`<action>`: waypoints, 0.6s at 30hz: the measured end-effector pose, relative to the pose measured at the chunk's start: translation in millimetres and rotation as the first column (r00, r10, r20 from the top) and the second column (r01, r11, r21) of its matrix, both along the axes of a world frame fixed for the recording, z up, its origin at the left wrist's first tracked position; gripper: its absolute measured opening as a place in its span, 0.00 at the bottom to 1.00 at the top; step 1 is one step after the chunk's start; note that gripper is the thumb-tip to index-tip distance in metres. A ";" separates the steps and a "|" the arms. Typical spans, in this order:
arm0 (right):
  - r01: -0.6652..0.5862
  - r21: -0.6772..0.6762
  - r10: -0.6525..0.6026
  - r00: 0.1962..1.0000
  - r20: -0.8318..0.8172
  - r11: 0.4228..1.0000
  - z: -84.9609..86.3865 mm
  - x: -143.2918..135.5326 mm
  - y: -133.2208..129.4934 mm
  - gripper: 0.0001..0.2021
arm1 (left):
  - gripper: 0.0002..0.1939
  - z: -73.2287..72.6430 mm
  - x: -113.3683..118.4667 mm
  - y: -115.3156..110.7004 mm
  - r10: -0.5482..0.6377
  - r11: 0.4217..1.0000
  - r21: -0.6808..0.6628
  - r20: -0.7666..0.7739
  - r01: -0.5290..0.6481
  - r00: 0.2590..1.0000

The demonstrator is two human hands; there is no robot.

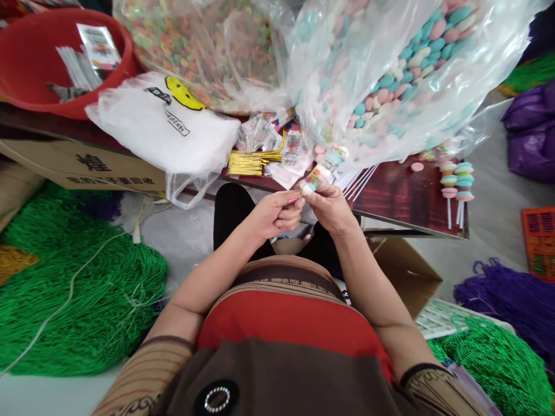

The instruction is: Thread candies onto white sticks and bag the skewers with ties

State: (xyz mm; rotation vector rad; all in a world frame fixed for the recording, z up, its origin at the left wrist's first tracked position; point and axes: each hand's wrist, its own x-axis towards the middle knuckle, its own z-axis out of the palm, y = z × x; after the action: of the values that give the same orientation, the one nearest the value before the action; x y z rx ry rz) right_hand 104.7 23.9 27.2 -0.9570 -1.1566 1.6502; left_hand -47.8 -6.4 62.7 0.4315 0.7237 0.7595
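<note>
A wrapped candy skewer (318,176) in a clear printed bag points up and right from between my hands, at the table's front edge. My right hand (332,207) is closed around its lower end. My left hand (280,214) is pinched at the base of the bag, fingers curled; a small bit of yellow shows there, too small to make out fully. Yellow twist ties (246,163) lie in a bundle just beyond my left hand, beside printed bags (293,153). White sticks (363,184) lie to the right of my right hand.
Large clear bags hold ring candies (208,52) and pastel candies (390,86). A white smiley bag (173,133) and red basin (26,63) stand left. Finished-looking candy skewers (456,182) lie at the table's (403,202) right end. Green cords (78,289) are heaped at lower left.
</note>
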 end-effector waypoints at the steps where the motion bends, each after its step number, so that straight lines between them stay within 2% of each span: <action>1: 0.063 -0.001 -0.063 0.998 0.018 0.998 -3.2 -2.7 0.2 0.21 | 0.24 -1.7 3.2 0.5 0.036 0.999 0.013 -0.027 -0.036 0.999; 4: 0.241 0.062 -0.247 0.962 0.117 0.969 -9.9 -12.4 -0.6 0.21 | 0.22 -9.7 13.9 2.5 0.223 0.972 0.116 -0.180 -0.204 0.958; 7: 0.326 0.219 -0.370 0.905 0.210 0.920 -11.1 -19.1 -2.9 0.17 | 0.21 -22.3 19.0 4.3 0.439 0.880 0.368 -0.397 -0.299 0.806; 9: 0.332 0.316 -0.420 0.865 0.273 0.889 -8.6 -19.9 -4.3 0.14 | 0.21 -31.1 16.6 5.2 0.537 0.809 0.543 -0.523 -0.226 0.662; 11: 0.321 0.366 -0.445 0.830 0.335 0.873 -3.7 -18.7 -5.6 0.12 | 0.20 -37.8 11.6 6.7 0.570 0.765 0.635 -0.595 -0.102 0.568; 12: 0.311 0.379 -0.448 0.820 0.357 0.871 -0.6 -17.7 -6.4 0.11 | 0.18 -39.5 9.1 7.9 0.566 0.754 0.654 -0.601 -0.059 0.565; 13: 0.299 0.389 -0.445 0.815 0.371 0.871 2.7 -17.0 -7.4 0.10 | 0.16 -39.8 7.2 9.4 0.550 0.748 0.662 -0.585 -0.040 0.596; 15: 0.262 0.400 -0.419 0.824 0.381 0.879 9.2 -16.4 -10.1 0.07 | 0.15 -34.8 5.2 13.3 0.496 0.747 0.660 -0.477 -0.076 0.726; 18: 0.218 0.361 -0.354 0.860 0.367 0.907 15.2 -17.4 -14.5 0.07 | 0.18 -12.4 3.2 17.4 0.372 0.785 0.589 -0.201 -0.192 0.906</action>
State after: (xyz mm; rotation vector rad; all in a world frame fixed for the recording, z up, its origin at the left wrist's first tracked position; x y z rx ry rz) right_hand 87.3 9.4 42.4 -1.2525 -1.4274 1.0017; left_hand -44.6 11.0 50.3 1.0110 0.8654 1.2208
